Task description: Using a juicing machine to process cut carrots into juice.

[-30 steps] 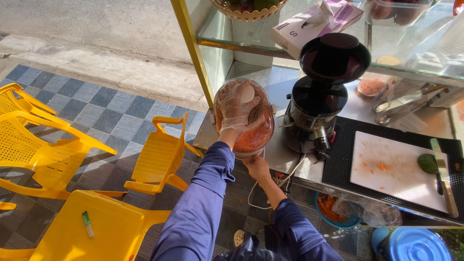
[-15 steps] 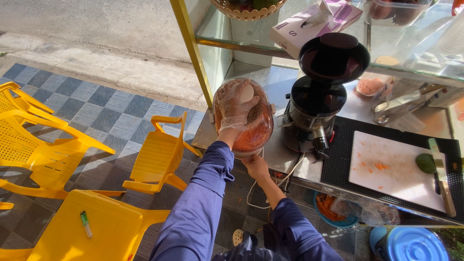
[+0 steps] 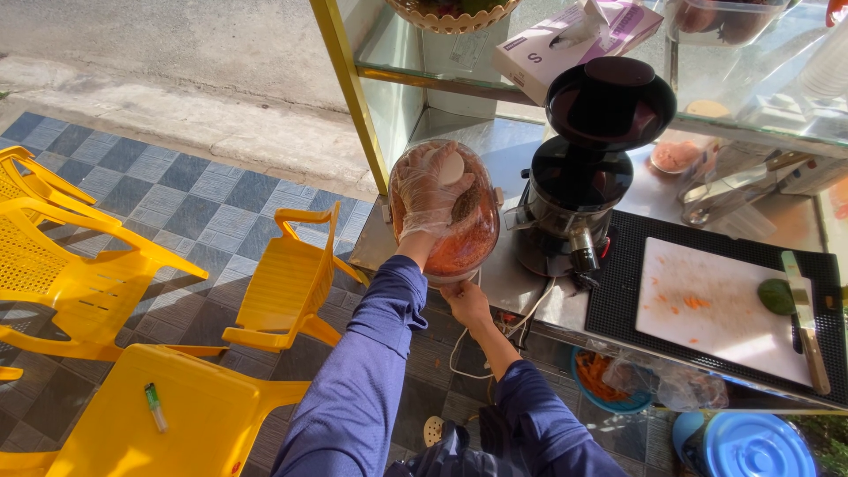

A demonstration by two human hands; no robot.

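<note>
My left hand (image 3: 431,190), in a thin clear plastic glove, reaches into a round clear container (image 3: 459,252) with its fingers curled in the orange pulp (image 3: 464,247). A pale round bit shows at the fingertips. My right hand (image 3: 466,302) grips the container from below and holds it tilted toward me, at the left edge of the steel counter (image 3: 512,283). Both arms wear blue sleeves. Just right of the container stands a black juicer (image 3: 587,168).
On a black mat lie a white cutting board (image 3: 720,309), a knife (image 3: 804,322) and a green fruit (image 3: 776,296). A box of gloves (image 3: 574,35) sits on the glass shelf. Yellow chairs (image 3: 287,283) and a yellow table (image 3: 185,415) stand left; a blue lid (image 3: 746,446) lies low right.
</note>
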